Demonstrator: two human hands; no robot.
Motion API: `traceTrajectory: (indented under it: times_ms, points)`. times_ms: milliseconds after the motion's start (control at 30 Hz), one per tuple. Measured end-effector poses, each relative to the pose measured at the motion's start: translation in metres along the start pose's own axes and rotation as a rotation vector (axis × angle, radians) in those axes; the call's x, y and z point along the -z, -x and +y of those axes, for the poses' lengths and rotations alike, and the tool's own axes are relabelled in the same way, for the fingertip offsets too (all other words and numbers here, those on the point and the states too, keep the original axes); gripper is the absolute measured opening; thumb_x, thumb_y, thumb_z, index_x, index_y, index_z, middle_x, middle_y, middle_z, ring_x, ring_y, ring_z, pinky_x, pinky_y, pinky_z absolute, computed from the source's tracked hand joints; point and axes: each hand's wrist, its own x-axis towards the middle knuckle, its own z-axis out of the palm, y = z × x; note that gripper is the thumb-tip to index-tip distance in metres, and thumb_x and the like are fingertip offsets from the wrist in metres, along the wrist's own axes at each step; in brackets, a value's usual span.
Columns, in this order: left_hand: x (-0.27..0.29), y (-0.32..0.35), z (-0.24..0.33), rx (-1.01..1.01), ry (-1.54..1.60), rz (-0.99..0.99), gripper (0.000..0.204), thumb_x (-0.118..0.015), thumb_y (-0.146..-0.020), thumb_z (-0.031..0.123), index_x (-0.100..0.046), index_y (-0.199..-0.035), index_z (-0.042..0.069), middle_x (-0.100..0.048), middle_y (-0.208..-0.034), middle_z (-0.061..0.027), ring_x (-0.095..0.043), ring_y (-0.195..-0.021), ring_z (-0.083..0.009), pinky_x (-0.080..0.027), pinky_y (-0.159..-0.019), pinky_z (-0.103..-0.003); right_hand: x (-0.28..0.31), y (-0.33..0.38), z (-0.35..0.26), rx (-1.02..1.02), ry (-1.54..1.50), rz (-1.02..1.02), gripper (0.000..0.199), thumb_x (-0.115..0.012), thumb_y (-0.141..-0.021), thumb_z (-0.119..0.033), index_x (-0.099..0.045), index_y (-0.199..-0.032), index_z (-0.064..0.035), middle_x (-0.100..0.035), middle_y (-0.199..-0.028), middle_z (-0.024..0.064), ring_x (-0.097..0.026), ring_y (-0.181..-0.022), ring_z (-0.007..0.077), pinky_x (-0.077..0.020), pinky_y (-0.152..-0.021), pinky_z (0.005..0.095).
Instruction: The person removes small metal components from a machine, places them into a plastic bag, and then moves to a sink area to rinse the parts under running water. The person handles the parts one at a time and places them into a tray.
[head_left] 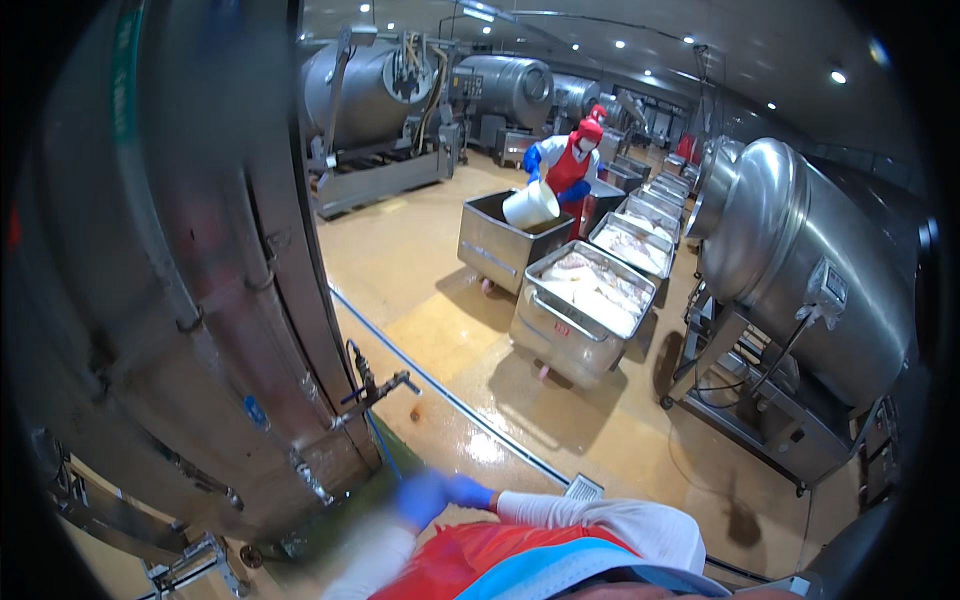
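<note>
- Fingers of the left hand (420, 498) are lost in blur, so I cannot tell whether they are spread, pressed together or pinching anything.
- Those of the right hand (469, 491) are just as unclear; it sits right beside the left one, both in blue gloves, in front of the red apron (480, 552). The forearms converge, perhaps to bring both hands to one spot, though no held object can be made out.
- Nearest to them is a thin blue hose (384, 447), dropping below the valve (372, 391) toward the left glove; whether glove and hose touch, I cannot tell.
- The valve juts out low from the tall steel housing (215, 230), presumably so it can be reached without bending round the machine.
- Slim, smooth and bright blue, the hose stands out against the dull, wet-looking floor; its lower end is not clear. The valve looks like dark metal, with a short stem pointing outward.
- A drain channel (452, 398) crosses the floor to a square grate (584, 487), likely laid there to carry off water.
- Farther off, a co-worker (580, 165) tilts a white bucket (532, 205) over a steel tub (495, 247), probably using its rim as support.
</note>
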Motion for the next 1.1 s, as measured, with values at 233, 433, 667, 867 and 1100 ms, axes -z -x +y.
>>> traceTrajectory:
  times_ms: [233,433,667,867,1100]
  points:
    - [-0.010,-0.027,-0.046,0.055,0.296,-0.455,0.035,-0.063,-0.090,0.034,-0.075,-0.101,0.003,-0.074,-0.100,-0.0254,-0.073,-0.090,-0.0429,-0.059,-0.079,-0.050,0.031,0.048,-0.073,0.224,0.007,0.251,0.053,-0.054,-0.101,-0.047,-0.072,-0.079,-0.0013,-0.065,-0.079,0.0275,-0.066,-0.073,0.0478,-0.0522,-0.062,0.0516]
    - [-0.022,0.002,-0.006,0.269,-0.181,-0.092,0.030,-0.058,-0.088,0.024,-0.077,-0.097,0.003,-0.074,-0.102,-0.0257,-0.071,-0.098,-0.0441,-0.057,-0.086,-0.053,0.033,0.039,-0.088,-0.453,-0.190,-0.136,0.059,-0.046,-0.098,-0.051,-0.071,-0.087,0.0014,-0.068,-0.089,0.0353,-0.066,-0.080,0.0547,-0.0534,-0.077,0.0559]
    - [-0.009,-0.012,-0.067,0.284,0.513,-0.541,0.032,-0.062,-0.092,0.030,-0.075,-0.095,0.000,-0.073,-0.083,-0.0188,-0.072,-0.069,-0.0252,-0.057,-0.059,-0.041,0.031,0.045,-0.106,0.080,-0.068,-0.003,0.056,-0.049,-0.097,-0.046,-0.071,-0.079,0.0015,-0.069,-0.084,0.0308,-0.068,-0.075,0.0499,-0.0542,-0.073,0.0548]
    - [-0.038,0.007,-0.059,0.196,-0.058,-0.018,0.033,-0.064,-0.091,0.031,-0.073,-0.096,0.000,-0.073,-0.090,-0.0276,-0.073,-0.085,-0.0420,-0.058,-0.076,-0.051,0.035,0.028,-0.103,-0.078,-0.017,-0.174,0.066,-0.045,-0.098,-0.053,-0.074,-0.085,0.0052,-0.069,-0.087,0.0334,-0.069,-0.086,0.0513,-0.0546,-0.083,0.0557]
    - [-0.023,-0.005,-0.022,0.280,-0.096,-0.059,0.032,-0.060,-0.093,0.027,-0.073,-0.104,-0.001,-0.072,-0.100,-0.0300,-0.069,-0.098,-0.0481,-0.056,-0.085,-0.055,0.037,0.022,-0.093,-0.030,-0.140,-0.055,0.061,-0.048,-0.094,-0.052,-0.074,-0.083,0.0025,-0.069,-0.089,0.0317,-0.068,-0.086,0.0514,-0.0543,-0.082,0.0553]
